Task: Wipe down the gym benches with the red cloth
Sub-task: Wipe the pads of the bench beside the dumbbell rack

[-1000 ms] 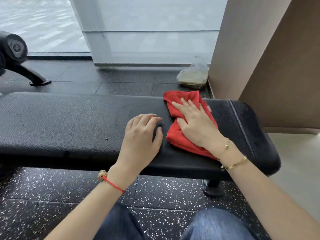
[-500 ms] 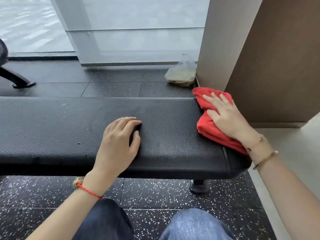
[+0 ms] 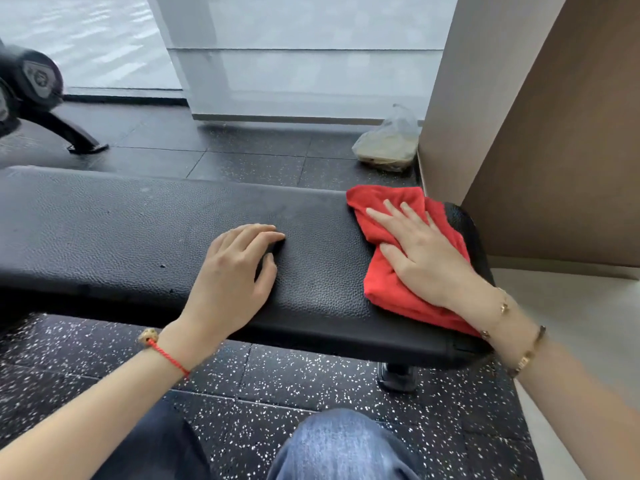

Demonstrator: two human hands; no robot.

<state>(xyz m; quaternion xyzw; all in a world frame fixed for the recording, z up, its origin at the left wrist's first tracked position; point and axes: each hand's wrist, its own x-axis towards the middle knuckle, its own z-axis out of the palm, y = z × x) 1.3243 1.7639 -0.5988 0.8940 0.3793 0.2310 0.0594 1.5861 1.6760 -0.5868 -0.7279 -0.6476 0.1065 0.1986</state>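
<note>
Speckled black rubber floor under long black padded bench — right hand, fingers spread, presses crumpled red cloth flat at bench's right end; left hand rests open mid-bench — unwiped length runs leftward.

Her right hand has swept the cloth from mid-bench out to its right end.

A clear plastic bag with something brownish inside lies on the black speckled floor, against the beige wall. At far left I see part of a black machine with its foot on the floor. Behind is a window.
</note>
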